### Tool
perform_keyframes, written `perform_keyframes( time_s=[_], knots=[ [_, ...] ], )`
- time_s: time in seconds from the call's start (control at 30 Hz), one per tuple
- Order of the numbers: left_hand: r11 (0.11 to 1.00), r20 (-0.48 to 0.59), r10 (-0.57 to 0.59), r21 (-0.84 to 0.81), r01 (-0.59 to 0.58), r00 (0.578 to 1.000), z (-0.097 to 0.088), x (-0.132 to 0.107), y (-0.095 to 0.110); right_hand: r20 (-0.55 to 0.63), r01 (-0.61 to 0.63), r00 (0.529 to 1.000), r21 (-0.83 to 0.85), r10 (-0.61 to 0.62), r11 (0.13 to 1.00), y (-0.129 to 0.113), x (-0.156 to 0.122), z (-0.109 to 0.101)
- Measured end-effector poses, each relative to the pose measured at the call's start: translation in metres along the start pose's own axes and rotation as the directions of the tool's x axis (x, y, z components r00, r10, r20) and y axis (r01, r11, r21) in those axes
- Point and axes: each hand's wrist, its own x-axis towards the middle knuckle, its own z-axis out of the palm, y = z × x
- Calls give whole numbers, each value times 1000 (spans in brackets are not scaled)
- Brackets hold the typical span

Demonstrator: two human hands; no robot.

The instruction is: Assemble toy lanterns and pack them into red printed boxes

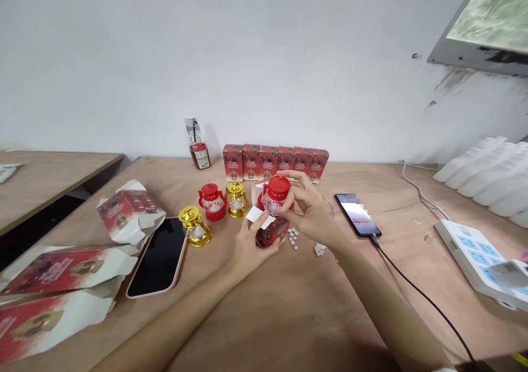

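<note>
My right hand (307,204) grips a small red lantern (277,190) by its side, thumb and fingers closed round it. The lantern is upright at the mouth of an open red box (270,233), whose white flaps stick out. Around that box my left hand (251,244) is closed, holding it tilted above the table. How deep the lantern's base sits in the box is hidden by the flap and fingers. Left of my hands stand another red lantern (213,202) and two gold lanterns, one nearer (196,226) and one farther back (236,200).
A row of closed red boxes (268,163) stands by the wall, beside a bottle (199,149). Unfilled cartons (58,270) and a phone (159,259) lie left. Button cells (292,234), a charging phone (358,215) and a power strip (480,256) lie right.
</note>
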Motion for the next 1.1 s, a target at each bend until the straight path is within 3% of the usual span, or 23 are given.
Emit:
perform_keyframes(
  time_s=[0.27, 0.47, 0.7, 0.8, 0.87, 0.97, 1.1],
  knots=[
    [999, -16, 43, -13, -43, 999, -1, 1, -2, -75, 44, 996, -6, -44, 999, 16, 0, 3],
    [999, -25, 38, -11, -38, 999, 4, -8, -9, 178, 17, 984, -154, 11, 988, 15, 5, -8],
    [996, 67, 77, -52, -74, 995, 5, -11, -13, 302, -36, 942, -342, 146, 939, -2, 5, -17],
    [999, 99, 38, -31, -35, 994, 3, -10, -10, 353, -34, 919, -369, 174, 929, -5, 5, -22],
    [1000, 130, -19, -18, 21, 991, 1, -9, -6, 349, -19, 926, -335, 143, 942, -2, 5, -28],
    [998, 156, -43, -29, 49, 987, -1, -5, -2, 216, -19, 974, -252, 75, 968, 9, 5, -35],
    [998, 162, 66, -31, -62, 985, -3, -2, -1, 113, -166, 980, 40, 161, 985, 24, 5, -30]
  ],
)
